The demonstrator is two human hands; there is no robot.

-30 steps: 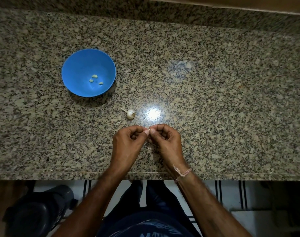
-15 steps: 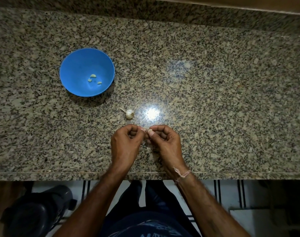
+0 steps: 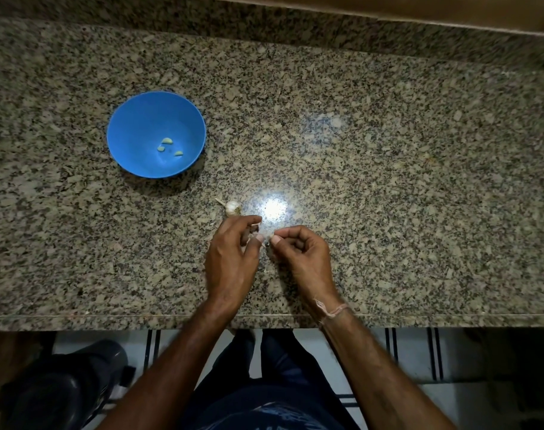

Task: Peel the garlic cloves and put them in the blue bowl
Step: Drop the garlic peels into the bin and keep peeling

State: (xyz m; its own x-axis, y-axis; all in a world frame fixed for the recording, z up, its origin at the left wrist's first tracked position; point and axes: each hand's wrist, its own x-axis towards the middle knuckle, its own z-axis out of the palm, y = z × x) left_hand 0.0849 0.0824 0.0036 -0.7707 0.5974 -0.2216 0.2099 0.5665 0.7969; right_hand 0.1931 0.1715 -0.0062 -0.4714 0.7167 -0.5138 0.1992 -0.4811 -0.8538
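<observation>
A blue bowl (image 3: 134,119) stands on the granite counter at the left, with three peeled garlic cloves (image 3: 166,141) lying in its bottom. A small garlic bulb (image 3: 232,207) with a dry stem lies on the counter just beyond my left hand. My left hand (image 3: 233,259) and my right hand (image 3: 301,256) meet near the counter's front edge, fingers curled. Between their fingertips they pinch a small garlic clove (image 3: 268,238), mostly hidden by the fingers.
The granite counter (image 3: 388,181) stretches wide to the right, with a bright light glare beside the bulb. Its front edge runs just under my wrists. A dark bin (image 3: 63,389) stands on the floor at the lower left.
My hands have drawn slightly apart at the fingertips, and the left hand's fingers have shifted up toward the bulb. The bowl and the bulb have not moved.
</observation>
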